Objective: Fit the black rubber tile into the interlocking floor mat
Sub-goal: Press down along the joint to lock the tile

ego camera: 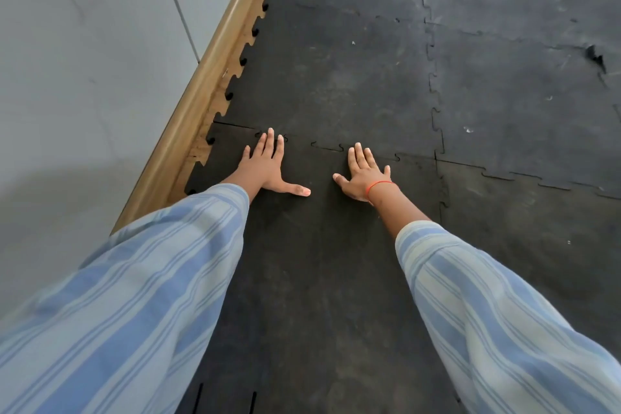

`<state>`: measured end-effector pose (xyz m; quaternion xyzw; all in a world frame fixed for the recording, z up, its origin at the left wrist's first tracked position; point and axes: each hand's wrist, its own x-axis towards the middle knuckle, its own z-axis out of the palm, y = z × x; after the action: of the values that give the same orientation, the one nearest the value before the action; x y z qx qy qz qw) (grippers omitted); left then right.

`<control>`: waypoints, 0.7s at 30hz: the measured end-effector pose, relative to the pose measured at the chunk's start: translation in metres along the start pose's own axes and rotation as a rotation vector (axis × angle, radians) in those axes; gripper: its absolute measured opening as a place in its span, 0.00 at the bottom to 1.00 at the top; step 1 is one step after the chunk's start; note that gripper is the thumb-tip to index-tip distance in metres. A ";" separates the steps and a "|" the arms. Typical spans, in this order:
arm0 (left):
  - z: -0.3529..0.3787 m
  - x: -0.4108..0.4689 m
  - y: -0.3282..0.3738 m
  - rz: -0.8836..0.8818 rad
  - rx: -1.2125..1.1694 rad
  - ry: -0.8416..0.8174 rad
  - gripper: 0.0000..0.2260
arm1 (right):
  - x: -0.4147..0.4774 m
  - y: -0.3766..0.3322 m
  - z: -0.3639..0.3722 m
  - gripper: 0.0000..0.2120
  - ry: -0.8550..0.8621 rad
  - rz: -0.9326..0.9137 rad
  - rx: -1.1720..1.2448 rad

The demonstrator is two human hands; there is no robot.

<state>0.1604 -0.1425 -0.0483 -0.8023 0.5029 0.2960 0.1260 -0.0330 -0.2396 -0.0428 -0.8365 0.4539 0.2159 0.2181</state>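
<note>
The black rubber tile [319, 245] lies flat on the floor under both my arms, its toothed far edge meeting the interlocking floor mat [336, 77]. My left hand [268, 168] presses flat on the tile near the seam, fingers straight and thumb spread. My right hand [364, 173], with a red thread at the wrist, presses flat beside it, its fingertips at the seam. A few of the seam's teeth [326, 146] between the hands show small gaps.
A wooden skirting board [208, 77] and a grey wall [84, 60] run along the left, with a strip of bare floor beside the mat's toothed edge. More dusty mat tiles [521, 94] stretch to the right, one with a torn spot [596, 57].
</note>
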 end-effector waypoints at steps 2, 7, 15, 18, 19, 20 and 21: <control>0.002 -0.004 0.003 0.035 0.003 0.011 0.62 | -0.014 0.014 0.014 0.43 0.088 0.076 0.045; 0.009 -0.004 0.034 0.229 0.056 0.021 0.47 | -0.035 0.065 0.035 0.47 0.221 0.206 0.076; 0.008 0.012 0.046 0.158 0.001 -0.016 0.53 | -0.011 0.102 0.013 0.56 0.206 0.188 0.054; 0.007 0.009 0.051 0.144 0.019 -0.019 0.52 | -0.009 0.104 0.007 0.55 0.133 0.192 0.029; 0.006 0.008 0.053 0.129 0.018 -0.018 0.52 | -0.012 0.103 0.008 0.53 0.133 0.195 0.035; 0.007 0.007 0.055 0.107 0.010 -0.012 0.52 | -0.017 0.101 0.012 0.52 0.155 0.199 0.051; 0.010 0.004 0.060 0.085 -0.004 0.002 0.52 | -0.026 0.099 0.021 0.49 0.201 0.201 0.071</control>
<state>0.1056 -0.1685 -0.0530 -0.7809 0.5359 0.3012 0.1113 -0.1337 -0.2594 -0.0625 -0.7960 0.5623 0.1356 0.1784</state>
